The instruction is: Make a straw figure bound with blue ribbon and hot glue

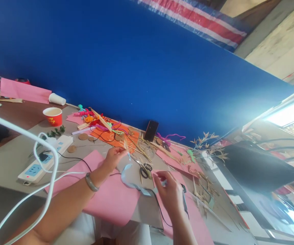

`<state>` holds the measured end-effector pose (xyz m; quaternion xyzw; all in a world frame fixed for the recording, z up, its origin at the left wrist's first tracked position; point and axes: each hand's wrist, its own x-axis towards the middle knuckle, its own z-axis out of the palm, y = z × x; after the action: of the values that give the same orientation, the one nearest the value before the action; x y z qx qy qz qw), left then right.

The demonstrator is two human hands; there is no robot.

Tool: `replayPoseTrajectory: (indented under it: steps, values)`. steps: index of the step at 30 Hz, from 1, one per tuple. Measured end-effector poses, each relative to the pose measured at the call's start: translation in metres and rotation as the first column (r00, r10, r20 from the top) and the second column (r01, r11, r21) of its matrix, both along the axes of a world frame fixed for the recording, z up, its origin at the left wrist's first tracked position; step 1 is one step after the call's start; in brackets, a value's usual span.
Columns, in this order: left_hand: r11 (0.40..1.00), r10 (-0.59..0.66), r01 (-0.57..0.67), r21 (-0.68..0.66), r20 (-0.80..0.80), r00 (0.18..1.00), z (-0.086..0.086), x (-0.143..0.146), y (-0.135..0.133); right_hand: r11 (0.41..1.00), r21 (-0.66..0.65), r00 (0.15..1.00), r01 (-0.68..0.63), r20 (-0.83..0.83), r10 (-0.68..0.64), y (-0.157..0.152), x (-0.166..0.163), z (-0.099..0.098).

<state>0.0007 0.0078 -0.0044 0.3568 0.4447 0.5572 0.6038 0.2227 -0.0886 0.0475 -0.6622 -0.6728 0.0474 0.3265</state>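
Between the thumb and fingertips of my left hand (115, 158) is a small pale dried sprig (126, 145), with light blue ribbon tied at its lower end. The ribbon (124, 178) curls loosely down over the pink paper (111, 200). My right hand (171, 192) hovers over a second pink sheet, its fingers curled inward; a bit of the ribbon shows between them, though the exact grip is partly hidden. Black-handled scissors (144, 171) lie between my two hands, blades pointing up and left. A dark cable runs beside my right hand.
A white power strip (46, 161) and thick white cable (53, 177) occupy the left side. Beyond stand a red paper cup (53, 117) and a phone (151, 130) leaning against the blue panel (136, 61). Coloured craft pieces (91, 117), wire and dried stems (205, 190) clutter the table.
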Motion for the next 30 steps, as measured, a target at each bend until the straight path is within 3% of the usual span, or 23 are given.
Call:
replayPoseTrajectory:
  steps: [3,8,13,19,25,30]
  values:
    - [0.999,0.044,-0.045,0.026,0.015,0.999,0.0,-0.001,0.001,0.977,0.064,0.973,-0.206,-0.096,0.211,0.026,-0.045,-0.001]
    - [0.98,0.136,-0.131,0.147,-0.025,0.99,0.005,-0.004,0.004,0.966,0.15,0.965,-0.209,-0.129,0.229,0.065,-0.082,-0.022]
    - [0.977,0.153,-0.133,0.166,-0.115,0.982,0.007,-0.001,0.003,0.964,0.181,0.956,-0.195,-0.184,0.228,0.076,-0.083,-0.045]
    - [0.976,0.124,-0.094,0.195,-0.148,0.981,0.013,0.0,-0.004,0.961,0.164,0.905,-0.223,-0.331,0.266,0.075,-0.081,-0.055]
    - [0.988,0.033,-0.013,0.152,-0.132,0.991,0.018,-0.001,-0.007,0.968,0.023,0.735,-0.25,-0.647,0.205,0.075,-0.082,-0.053]
    - [0.993,0.025,-0.009,0.12,-0.131,0.991,0.015,-0.001,-0.005,0.943,-0.078,0.648,-0.322,-0.744,0.16,0.073,-0.082,-0.046]
